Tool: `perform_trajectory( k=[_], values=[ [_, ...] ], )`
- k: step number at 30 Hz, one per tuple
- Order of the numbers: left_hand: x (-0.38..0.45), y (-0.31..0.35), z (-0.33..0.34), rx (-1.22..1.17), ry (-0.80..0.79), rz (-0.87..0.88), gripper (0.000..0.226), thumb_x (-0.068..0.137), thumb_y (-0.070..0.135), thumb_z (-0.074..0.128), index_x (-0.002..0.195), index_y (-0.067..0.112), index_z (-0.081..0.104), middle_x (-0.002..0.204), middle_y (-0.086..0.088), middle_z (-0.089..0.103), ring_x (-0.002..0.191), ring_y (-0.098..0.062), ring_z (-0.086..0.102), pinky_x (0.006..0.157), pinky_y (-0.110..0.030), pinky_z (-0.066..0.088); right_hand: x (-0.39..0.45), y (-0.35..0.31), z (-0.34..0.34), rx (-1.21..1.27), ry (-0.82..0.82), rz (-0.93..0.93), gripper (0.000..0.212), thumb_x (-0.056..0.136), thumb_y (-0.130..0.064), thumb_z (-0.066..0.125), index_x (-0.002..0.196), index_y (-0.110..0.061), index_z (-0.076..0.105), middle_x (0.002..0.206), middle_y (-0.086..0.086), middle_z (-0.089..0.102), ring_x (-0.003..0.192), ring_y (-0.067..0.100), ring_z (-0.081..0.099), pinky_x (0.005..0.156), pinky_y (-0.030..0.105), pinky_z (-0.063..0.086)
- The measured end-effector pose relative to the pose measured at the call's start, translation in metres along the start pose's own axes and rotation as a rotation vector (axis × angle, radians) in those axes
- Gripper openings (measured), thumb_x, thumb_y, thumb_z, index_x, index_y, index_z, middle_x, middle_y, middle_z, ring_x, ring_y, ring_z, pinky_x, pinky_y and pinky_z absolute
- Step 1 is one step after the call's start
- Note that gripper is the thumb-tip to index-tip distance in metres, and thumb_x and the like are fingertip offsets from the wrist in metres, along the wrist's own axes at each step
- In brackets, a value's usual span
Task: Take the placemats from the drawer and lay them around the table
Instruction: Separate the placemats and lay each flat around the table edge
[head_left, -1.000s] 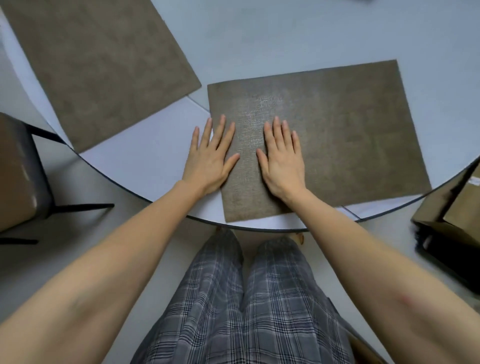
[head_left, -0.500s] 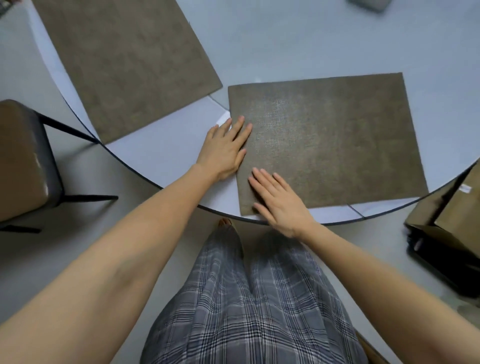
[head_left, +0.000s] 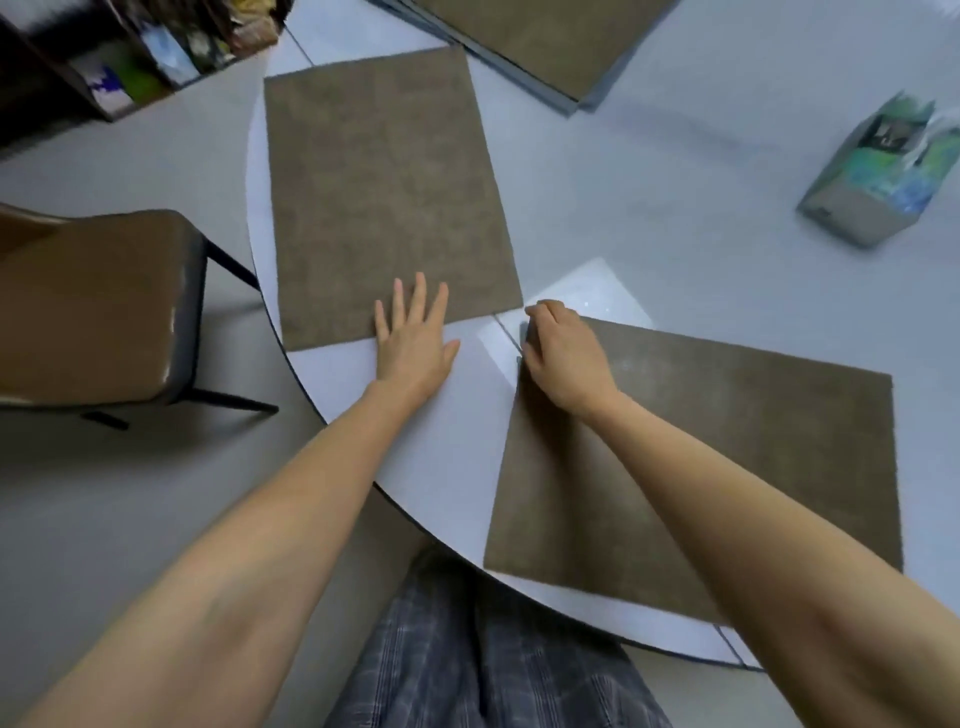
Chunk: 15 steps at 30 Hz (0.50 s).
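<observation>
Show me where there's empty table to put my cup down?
Bare table lies between the left placemat, the tissue box and the stacked mats at the far edge. A smaller wedge sits between the left hand and right hand. The near edge is crowded by the right placemat.

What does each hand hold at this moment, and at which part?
The right hand pinches the near placemat at its far left corner. The left hand holds nothing; it lies flat, fingers on the near edge of the other placemat.
</observation>
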<state>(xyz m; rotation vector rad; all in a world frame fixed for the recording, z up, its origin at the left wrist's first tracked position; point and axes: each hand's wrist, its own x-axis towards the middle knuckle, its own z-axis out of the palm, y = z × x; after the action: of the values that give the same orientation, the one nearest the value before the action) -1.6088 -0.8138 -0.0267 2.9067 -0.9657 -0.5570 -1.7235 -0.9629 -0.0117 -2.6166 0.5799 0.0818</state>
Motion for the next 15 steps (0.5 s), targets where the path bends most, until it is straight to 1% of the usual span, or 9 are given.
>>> perform_trajectory(
  k=[2, 3, 6, 8, 12, 15],
  values=[
    [0.013, -0.007, -0.003, -0.026, 0.008, -0.061, 0.074, 0.098, 0.042, 0.045, 0.155, 0.021, 0.003, 0.162, -0.007, -0.008, 0.148, -0.034, -0.012, 0.118, -0.054, -0.005, 0.027, -0.004, 0.004, 0.020, -0.009, 0.007, 0.029, 0.088, -0.014, 0.052, 0.114, -0.002, 0.052, 0.118, 0.014, 0.053, 0.105, 0.033, 0.051, 0.086, 0.040, 0.044],
    [0.019, -0.009, -0.004, -0.055, -0.004, -0.089, 0.075, 0.098, 0.044, 0.044, 0.155, 0.023, 0.002, 0.162, -0.006, -0.010, 0.148, -0.034, -0.014, 0.116, -0.056, -0.006, 0.039, -0.007, 0.005, 0.038, 0.000, 0.043, 0.030, 0.087, -0.014, 0.053, 0.114, -0.002, 0.051, 0.118, 0.015, 0.052, 0.106, 0.033, 0.049, 0.087, 0.041, 0.044],
    [0.031, -0.011, -0.004, -0.154, -0.084, -0.133, 0.072, 0.099, 0.047, 0.040, 0.155, 0.028, 0.000, 0.161, -0.002, -0.015, 0.147, -0.034, -0.017, 0.113, -0.062, -0.007, 0.067, -0.018, 0.008, 0.151, 0.063, 0.226, 0.033, 0.086, -0.014, 0.051, 0.116, -0.001, 0.048, 0.119, 0.018, 0.048, 0.110, 0.035, 0.044, 0.089, 0.042, 0.042],
    [0.032, -0.010, -0.001, -0.168, -0.098, -0.133, 0.070, 0.099, 0.047, 0.038, 0.155, 0.029, 0.000, 0.161, -0.001, -0.016, 0.147, -0.034, -0.018, 0.112, -0.064, -0.007, 0.079, -0.025, 0.010, 0.208, 0.056, 0.290, 0.034, 0.087, -0.015, 0.052, 0.117, -0.001, 0.047, 0.119, 0.018, 0.047, 0.111, 0.035, 0.044, 0.090, 0.041, 0.041],
    [0.028, -0.010, 0.003, -0.173, -0.100, -0.138, 0.068, 0.100, 0.047, 0.036, 0.155, 0.028, 0.000, 0.161, -0.001, -0.017, 0.147, -0.034, -0.017, 0.112, -0.064, -0.006, 0.091, -0.025, 0.016, 0.191, 0.031, 0.267, 0.030, 0.086, -0.016, 0.055, 0.112, -0.002, 0.050, 0.118, 0.018, 0.047, 0.108, 0.035, 0.046, 0.091, 0.040, 0.041],
    [0.030, -0.009, 0.004, -0.124, -0.080, -0.139, 0.068, 0.100, 0.049, 0.032, 0.155, 0.028, -0.002, 0.161, 0.000, -0.015, 0.147, -0.035, -0.015, 0.112, -0.065, -0.004, 0.098, -0.019, 0.016, 0.137, 0.067, 0.230, 0.033, 0.084, -0.017, 0.056, 0.114, -0.003, 0.051, 0.122, 0.017, 0.046, 0.112, 0.035, 0.043, 0.092, 0.038, 0.037]
  ],
)
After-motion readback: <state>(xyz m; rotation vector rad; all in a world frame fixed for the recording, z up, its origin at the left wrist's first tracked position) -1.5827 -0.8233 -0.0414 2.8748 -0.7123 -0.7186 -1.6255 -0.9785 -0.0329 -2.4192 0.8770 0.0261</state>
